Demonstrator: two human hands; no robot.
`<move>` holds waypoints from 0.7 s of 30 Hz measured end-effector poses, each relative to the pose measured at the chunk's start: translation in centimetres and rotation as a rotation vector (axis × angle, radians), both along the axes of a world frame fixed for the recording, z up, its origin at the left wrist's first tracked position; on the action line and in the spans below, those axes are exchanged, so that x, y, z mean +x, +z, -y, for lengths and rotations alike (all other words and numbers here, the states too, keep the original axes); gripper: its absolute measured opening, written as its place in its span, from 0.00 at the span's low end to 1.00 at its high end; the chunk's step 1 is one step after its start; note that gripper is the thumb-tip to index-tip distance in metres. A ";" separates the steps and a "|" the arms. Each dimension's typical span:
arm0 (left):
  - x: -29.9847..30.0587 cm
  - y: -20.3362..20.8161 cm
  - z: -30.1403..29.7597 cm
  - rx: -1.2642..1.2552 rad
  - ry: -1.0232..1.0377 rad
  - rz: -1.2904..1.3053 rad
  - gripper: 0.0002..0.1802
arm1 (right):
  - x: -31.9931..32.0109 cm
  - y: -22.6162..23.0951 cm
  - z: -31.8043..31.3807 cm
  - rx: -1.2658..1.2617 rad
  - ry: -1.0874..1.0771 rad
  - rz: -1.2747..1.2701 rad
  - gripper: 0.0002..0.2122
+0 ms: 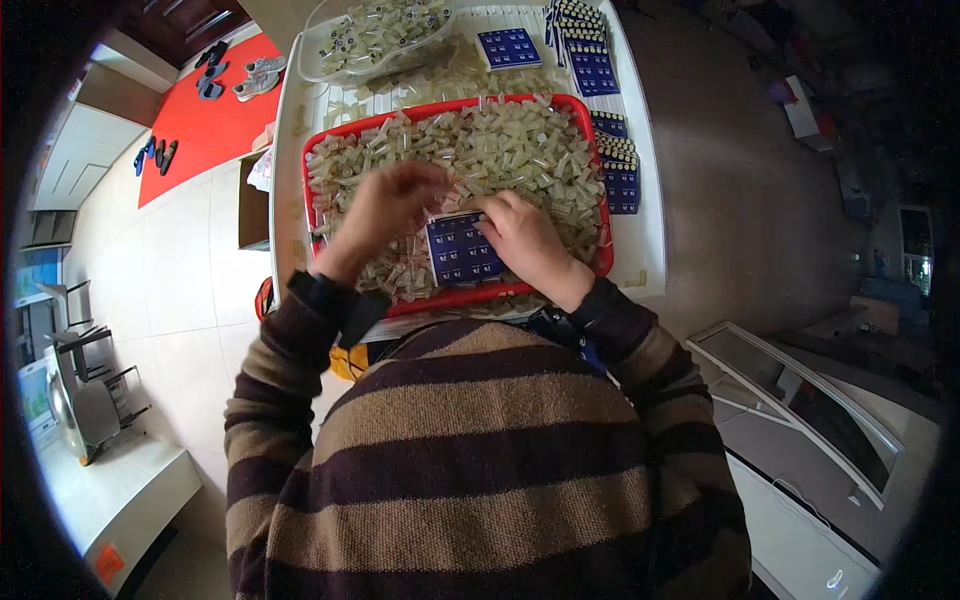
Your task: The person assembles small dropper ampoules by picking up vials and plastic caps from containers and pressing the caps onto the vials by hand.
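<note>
A blue printed card (pixel 460 252) with rows of small white marks is held over a red tray (pixel 308 190). My right hand (pixel 525 240) grips the card at its upper right edge, thumb and fingers closed on it. Just off the card's upper left corner is my left hand (pixel 388 208), its fingers curled together. Whatever may be between those fingertips is too small and blurred to make out. Heaped in the tray, under and around both hands, are many small clear plastic tubes (pixel 530 140).
The tray sits on a white table (pixel 648 240). Behind it stand a clear plastic tub (pixel 310 62) of small pieces and a blue card (pixel 508 48). Blue cards with pale round pieces (pixel 592 68) are stacked along the right, with more cards (pixel 622 190) nearer me.
</note>
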State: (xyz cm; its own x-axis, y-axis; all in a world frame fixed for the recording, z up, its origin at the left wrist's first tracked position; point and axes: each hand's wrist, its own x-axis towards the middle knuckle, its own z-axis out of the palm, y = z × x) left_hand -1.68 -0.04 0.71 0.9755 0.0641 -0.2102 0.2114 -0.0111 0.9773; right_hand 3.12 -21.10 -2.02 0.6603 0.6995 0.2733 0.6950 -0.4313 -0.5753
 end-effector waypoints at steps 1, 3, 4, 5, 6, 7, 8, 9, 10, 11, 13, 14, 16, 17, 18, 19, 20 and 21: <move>1.2 0.6 -1.1 0.098 0.042 0.044 0.11 | -0.2 0.0 0.0 0.002 0.002 0.004 0.07; 3.2 3.4 -1.9 0.185 0.168 0.240 0.09 | -0.3 -0.4 0.2 -0.012 0.003 0.045 0.08; 3.6 3.2 -2.0 0.186 0.168 0.244 0.09 | -0.5 -0.7 0.4 -0.021 0.004 0.064 0.08; 4.0 2.9 -2.2 0.427 0.220 0.354 0.09 | -0.7 -1.0 0.6 -0.020 0.004 0.068 0.08; 4.1 2.6 -2.3 0.668 0.272 0.462 0.09 | -0.9 -1.4 0.7 -0.020 0.017 0.110 0.07; 4.4 2.4 -2.3 0.909 0.318 0.571 0.08 | -0.9 -1.5 0.7 -0.020 0.026 0.152 0.07; 4.2 1.8 -2.0 0.908 0.314 0.574 0.08 | -0.9 -1.6 0.7 -0.021 0.034 0.192 0.06; 3.3 0.7 -1.4 0.883 0.071 0.482 0.09 | -1.0 -1.5 0.8 -0.021 0.029 0.191 0.06; 2.5 -0.2 -0.7 0.849 -0.167 0.386 0.10 | -1.0 -1.4 0.8 -0.015 0.030 0.189 0.06; 1.8 -1.1 -0.1 0.847 -0.171 0.386 0.10 | -1.0 -1.3 0.8 -0.008 0.033 0.187 0.05; 0.7 -1.9 0.9 0.987 -0.274 0.334 0.10 | -1.2 -0.6 0.5 -0.001 0.037 0.179 0.05; 0.5 -1.7 1.4 0.983 -0.276 0.331 0.10 | -1.2 -0.4 0.6 0.011 0.048 0.197 0.05; 0.3 -1.0 2.1 1.095 -0.272 0.280 0.09 | -1.3 -0.1 0.6 0.037 0.072 0.233 0.05; 0.2 -0.8 2.1 1.153 -0.267 0.253 0.08 | -1.3 -0.1 0.6 0.037 0.075 0.232 0.05; 0.0 -0.9 2.1 1.153 -0.265 0.251 0.08 | -1.3 -0.1 0.7 0.048 0.079 0.252 0.05; -0.1 -0.9 2.1 1.184 -0.299 0.307 0.07 | -1.2 -0.1 0.7 0.060 0.083 0.272 0.05; -0.3 -1.0 2.1 1.213 -0.333 0.364 0.07 | -1.2 -0.1 0.7 0.071 0.086 0.292 0.05; -0.3 -1.1 2.1 1.243 -0.367 0.422 0.06 | -1.2 -0.2 0.6 0.071 0.088 0.293 0.05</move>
